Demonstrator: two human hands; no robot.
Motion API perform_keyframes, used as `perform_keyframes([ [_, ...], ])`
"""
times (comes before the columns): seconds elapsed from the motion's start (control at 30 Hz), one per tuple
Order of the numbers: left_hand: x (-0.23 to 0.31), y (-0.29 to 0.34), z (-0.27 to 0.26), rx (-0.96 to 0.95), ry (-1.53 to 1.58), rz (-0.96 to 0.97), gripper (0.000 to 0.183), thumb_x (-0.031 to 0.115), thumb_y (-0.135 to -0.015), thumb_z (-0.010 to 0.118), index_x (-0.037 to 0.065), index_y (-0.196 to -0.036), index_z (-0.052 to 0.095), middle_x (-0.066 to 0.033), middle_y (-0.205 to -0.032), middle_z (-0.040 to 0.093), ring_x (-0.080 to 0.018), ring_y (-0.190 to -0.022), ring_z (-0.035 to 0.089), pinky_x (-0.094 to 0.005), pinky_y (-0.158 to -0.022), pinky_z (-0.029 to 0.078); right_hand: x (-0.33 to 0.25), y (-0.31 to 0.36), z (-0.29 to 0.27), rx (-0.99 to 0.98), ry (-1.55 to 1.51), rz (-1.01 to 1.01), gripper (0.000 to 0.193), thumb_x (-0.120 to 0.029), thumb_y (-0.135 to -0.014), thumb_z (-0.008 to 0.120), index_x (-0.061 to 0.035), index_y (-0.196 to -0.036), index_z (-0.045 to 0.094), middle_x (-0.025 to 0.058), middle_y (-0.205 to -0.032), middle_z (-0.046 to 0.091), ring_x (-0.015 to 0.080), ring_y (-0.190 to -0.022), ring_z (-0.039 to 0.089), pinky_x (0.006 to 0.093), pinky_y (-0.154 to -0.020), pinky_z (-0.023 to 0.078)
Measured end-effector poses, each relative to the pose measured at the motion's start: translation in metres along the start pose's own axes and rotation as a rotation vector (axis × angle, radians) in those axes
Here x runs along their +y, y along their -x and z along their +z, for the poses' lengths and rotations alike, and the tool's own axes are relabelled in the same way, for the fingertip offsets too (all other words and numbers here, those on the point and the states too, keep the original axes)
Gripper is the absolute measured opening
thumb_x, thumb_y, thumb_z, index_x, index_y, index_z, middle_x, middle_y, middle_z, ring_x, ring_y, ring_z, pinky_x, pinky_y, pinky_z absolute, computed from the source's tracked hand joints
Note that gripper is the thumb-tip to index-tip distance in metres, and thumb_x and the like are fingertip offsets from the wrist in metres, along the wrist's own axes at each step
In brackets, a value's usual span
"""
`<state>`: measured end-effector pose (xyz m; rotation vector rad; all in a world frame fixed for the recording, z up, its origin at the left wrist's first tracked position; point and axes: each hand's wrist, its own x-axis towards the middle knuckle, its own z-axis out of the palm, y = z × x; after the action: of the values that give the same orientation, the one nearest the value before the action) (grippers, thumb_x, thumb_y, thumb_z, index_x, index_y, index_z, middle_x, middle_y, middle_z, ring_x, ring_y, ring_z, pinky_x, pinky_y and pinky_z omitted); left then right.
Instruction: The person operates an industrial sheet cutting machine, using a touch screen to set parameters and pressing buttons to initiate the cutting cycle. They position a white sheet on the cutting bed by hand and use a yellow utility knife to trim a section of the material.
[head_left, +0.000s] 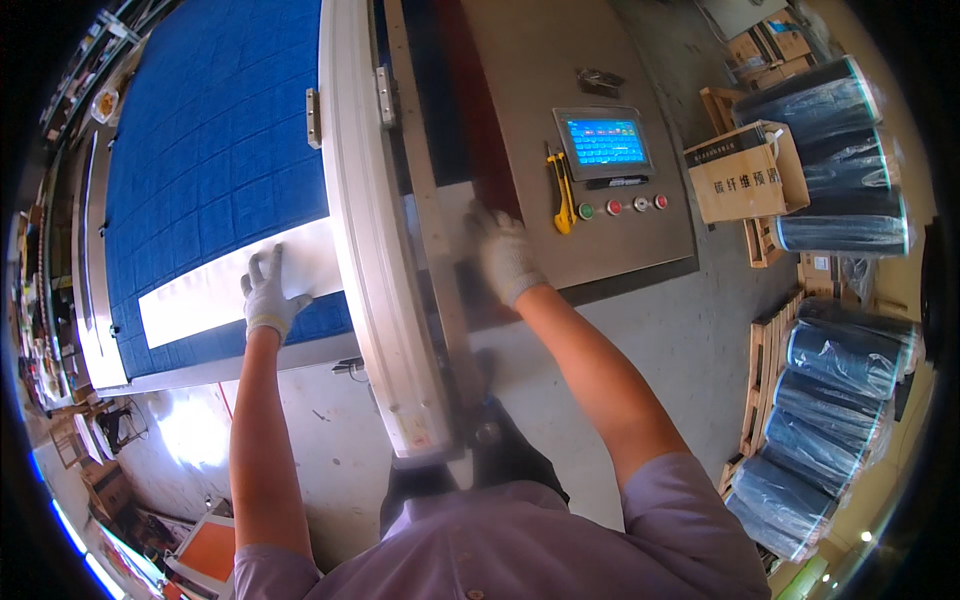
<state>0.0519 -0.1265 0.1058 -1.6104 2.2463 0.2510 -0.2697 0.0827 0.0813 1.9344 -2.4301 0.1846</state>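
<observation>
On the metal panel, toward its right edge, a black marker lies along the near side of a lit screen. A yellow cutter lies farther from that edge than the round buttons. Beyond it, plastic-wrapped rolls lie on wooden pallets near a cardboard box.

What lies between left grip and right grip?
Head view, going left grip to right grip: part of the white strip, white beam, then a narrower rail; past the rail it's too blurred to tell.
</observation>
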Motion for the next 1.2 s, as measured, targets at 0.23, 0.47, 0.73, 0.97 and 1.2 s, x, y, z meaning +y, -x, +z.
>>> perform_keyframes([
  [0.23,0.005,0.006,-0.009,0.026,0.047,0.019,0.107,0.017,-0.067,0.087,0.030,-0.153,0.025,-0.0144,-0.154,0.024,-0.0458,-0.135,0.033,-0.0486,-0.107,0.045,0.048,0.077,0.005,0.298,-0.432,0.477,0.028,-0.010,-0.090,0.058,-0.0067,-0.118,0.060,0.0175,-0.113,0.061,0.0388,-0.104,0.058,0.0459,-0.088,0.048],
  [0.47,0.015,0.009,-0.013,0.022,0.076,0.046,0.106,0.014,-0.067,0.085,0.026,-0.154,0.025,-0.0121,-0.153,0.025,-0.0397,-0.132,0.038,-0.0460,-0.108,0.045,0.112,0.077,0.014,0.551,-0.258,0.642,0.030,-0.015,-0.094,0.053,-0.0093,-0.123,0.056,0.0180,-0.115,0.061,0.0402,-0.104,0.057,0.0513,-0.091,0.044],
  [0.73,0.013,0.006,-0.010,0.011,0.070,0.044,0.105,0.015,-0.069,0.084,0.026,-0.154,0.024,-0.0117,-0.154,0.023,-0.0394,-0.133,0.037,-0.0461,-0.109,0.045,0.117,0.073,0.015,0.442,-0.077,0.504,0.029,-0.009,-0.092,0.051,-0.0091,-0.120,0.059,0.0136,-0.117,0.063,0.0353,-0.104,0.059,0.0475,-0.087,0.044],
  [0.97,-0.004,0.001,-0.003,0.021,0.096,0.066,0.107,0.020,-0.066,0.087,0.025,-0.153,0.026,-0.0180,-0.154,0.025,-0.0470,-0.134,0.034,-0.0494,-0.109,0.042,0.108,0.070,0.016,0.341,-0.073,0.570,0.032,-0.011,-0.094,0.049,-0.0094,-0.125,0.057,0.0133,-0.119,0.062,0.0389,-0.107,0.056,0.0485,-0.092,0.043],
  [1.2,-0.008,-0.002,0.000,0.105,0.035,0.082,0.104,0.032,-0.065,0.089,0.033,-0.151,0.029,-0.0137,-0.155,0.027,-0.0488,-0.139,0.029,-0.0501,-0.109,0.043,0.101,0.067,0.004,0.344,-0.053,0.566,0.034,-0.009,-0.092,0.049,-0.0101,-0.125,0.057,0.0178,-0.118,0.060,0.0414,-0.105,0.055,0.0495,-0.093,0.043],
])
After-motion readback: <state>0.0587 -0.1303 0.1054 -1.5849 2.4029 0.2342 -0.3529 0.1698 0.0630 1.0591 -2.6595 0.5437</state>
